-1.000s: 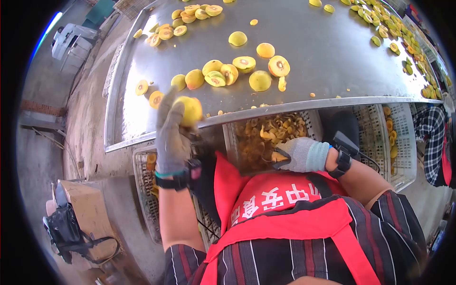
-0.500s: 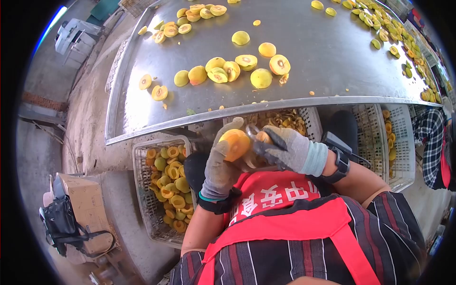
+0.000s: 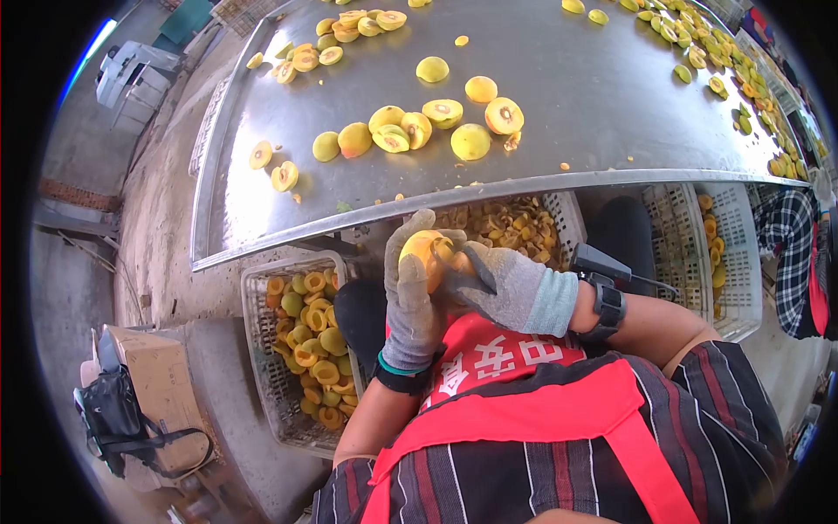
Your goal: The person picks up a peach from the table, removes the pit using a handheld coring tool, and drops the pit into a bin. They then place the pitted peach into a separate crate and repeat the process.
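Observation:
Just past the table's front edge, my left hand (image 3: 408, 301), in a grey glove, is wrapped round a yellow-orange fruit half (image 3: 422, 253). My right hand (image 3: 506, 284), in a grey glove with darker fingers, is closed and pressed against the right side of that fruit. A small curved tool (image 3: 443, 253) shows in part between the right fingers and the fruit; the rest of it is hidden. Beneath the hands and beyond them, a crate (image 3: 569, 224) holds brownish fruit pieces. To the left, another crate (image 3: 262, 384) is filled with hollowed fruit halves.
The metal table (image 3: 349, 188) bears several cut fruit halves (image 3: 442, 113) near its front and a long heap (image 3: 742, 70) at right. White crates (image 3: 742, 262) stand at right, beside a person in a checked sleeve (image 3: 781, 253). A cardboard box (image 3: 166, 384) with a black bag (image 3: 113, 415) is at lower left.
My right hand has moved left and closer to my left hand, so the tool now meets the fruit. The view has shifted slightly.

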Demonstrator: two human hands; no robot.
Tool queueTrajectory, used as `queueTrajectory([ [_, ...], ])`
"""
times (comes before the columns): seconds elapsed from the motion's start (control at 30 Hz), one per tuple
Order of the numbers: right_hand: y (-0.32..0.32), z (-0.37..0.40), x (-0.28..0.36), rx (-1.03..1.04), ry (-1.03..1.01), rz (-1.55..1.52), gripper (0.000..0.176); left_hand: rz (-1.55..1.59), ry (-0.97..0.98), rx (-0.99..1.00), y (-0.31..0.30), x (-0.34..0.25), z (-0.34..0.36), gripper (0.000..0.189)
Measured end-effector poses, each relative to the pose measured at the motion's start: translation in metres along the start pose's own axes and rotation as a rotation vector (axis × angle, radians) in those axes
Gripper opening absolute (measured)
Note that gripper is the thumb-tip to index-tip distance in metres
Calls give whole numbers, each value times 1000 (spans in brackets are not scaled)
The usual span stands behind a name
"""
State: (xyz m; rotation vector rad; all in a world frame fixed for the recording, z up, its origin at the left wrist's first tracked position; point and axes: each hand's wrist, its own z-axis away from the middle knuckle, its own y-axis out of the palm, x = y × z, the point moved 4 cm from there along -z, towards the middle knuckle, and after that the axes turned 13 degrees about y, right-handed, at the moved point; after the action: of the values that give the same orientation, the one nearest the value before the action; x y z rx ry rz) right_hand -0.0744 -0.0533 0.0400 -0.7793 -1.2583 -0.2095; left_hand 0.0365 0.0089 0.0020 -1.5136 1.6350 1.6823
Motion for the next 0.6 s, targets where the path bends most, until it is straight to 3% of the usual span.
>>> queueTrajectory([
  [0.07, 1, 0, 4, 331, 363, -163, 33, -92, 57, 20, 2, -3, 0, 56],
  [0.1, 5, 0, -3, 331, 363, -163, 33, -122, 70, 25, 1, -4, 1, 56],
  [0.17, 10, -1, -12, 194, 71, -87, 28, -153, 82, 29, 2, -6, 1, 55],
  [0.3, 4, 4, -3, 138, 133, 94, 24, -139, -42, -7, -2, -5, 2, 49],
  [0.37, 8, 3, 1, 469, 442, -191, 26, -92, -106, -30, -4, -6, 0, 47],
  [0.4, 6, 1, 4, 470, 445, -192, 26, -75, -75, 36, -1, -10, -2, 45],
  [0.47, 8, 3, 3, 619, 661, -152, 28, -59, -41, 97, -1, -14, -7, 43],
  [0.5, 11, 3, -5, 621, 659, -153, 28, -213, -13, 123, -4, -16, -12, 42],
  [0.57, 9, -4, -13, 223, 48, 108, 28, -364, 8, 153, -2, -17, -13, 42],
  [0.6, 10, -7, -8, 238, 80, 65, 26, -278, -29, 77, 1, -17, -12, 40],
])
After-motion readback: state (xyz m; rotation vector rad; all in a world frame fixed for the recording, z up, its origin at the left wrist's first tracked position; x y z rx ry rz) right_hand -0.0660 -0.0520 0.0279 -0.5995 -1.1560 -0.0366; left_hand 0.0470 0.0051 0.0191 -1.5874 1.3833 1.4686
